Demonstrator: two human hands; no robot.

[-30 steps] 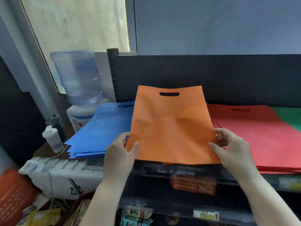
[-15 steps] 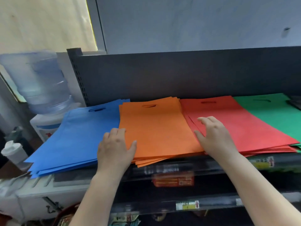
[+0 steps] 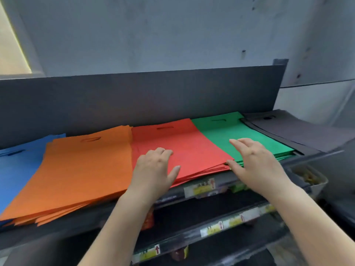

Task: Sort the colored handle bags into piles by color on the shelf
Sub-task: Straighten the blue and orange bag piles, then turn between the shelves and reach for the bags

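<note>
Now left hand (image 3: pixel 153 169) flat on red pile (image 3: pixel 184 148), right hand (image 3: pixel 253 162) open over green pile (image 3: pixel 240 135); hands apart, gripping nothing.

Matt, cloth-like red bags (image 3: pixel 184 148) (finely textured) on a matt dark shelf (image 3: pixel 76 223).

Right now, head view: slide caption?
Both hands open over red pile and green pile.

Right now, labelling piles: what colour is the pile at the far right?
Dark grey pile, beside the green pile; head view.
</note>
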